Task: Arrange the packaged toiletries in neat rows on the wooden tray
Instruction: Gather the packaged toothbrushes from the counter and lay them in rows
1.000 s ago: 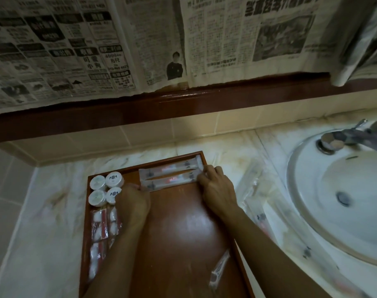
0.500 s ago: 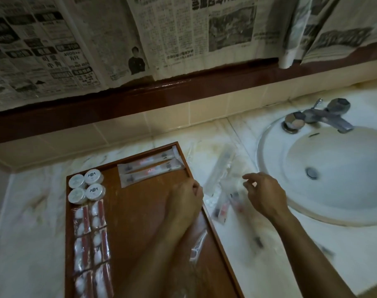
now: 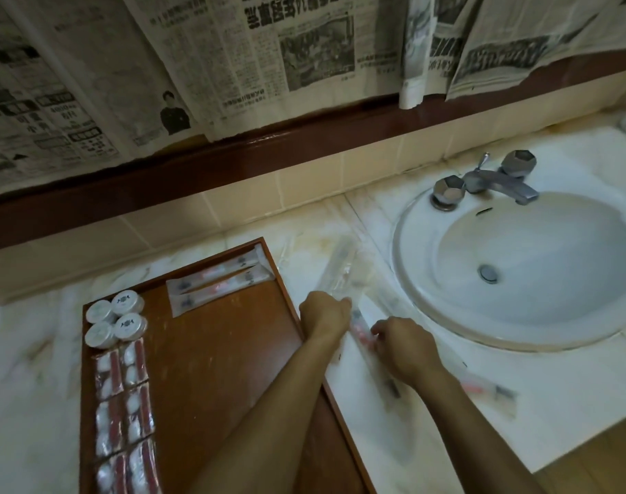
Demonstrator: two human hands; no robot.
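Marble tabletop, newspaper-hung wall behind. Wooden tray at 9 o'clock: round tubs, sachets, two toothbrush packets in rows. Left hand and right hand close on a loose toothbrush packet just off the tray's 3 o'clock edge. Advice: lift level, lay parallel below the placed pair.

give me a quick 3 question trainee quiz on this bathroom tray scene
1. True or false: four round white containers sit at the far left corner of the wooden tray.
2. Where are both hands working? A) in the sink B) on the counter between tray and sink C) on the newspaper
3. How many long packets lie along the tray's far edge?

Key: 1 true; 2 B, left hand and right hand on clear packets there; 3 two.
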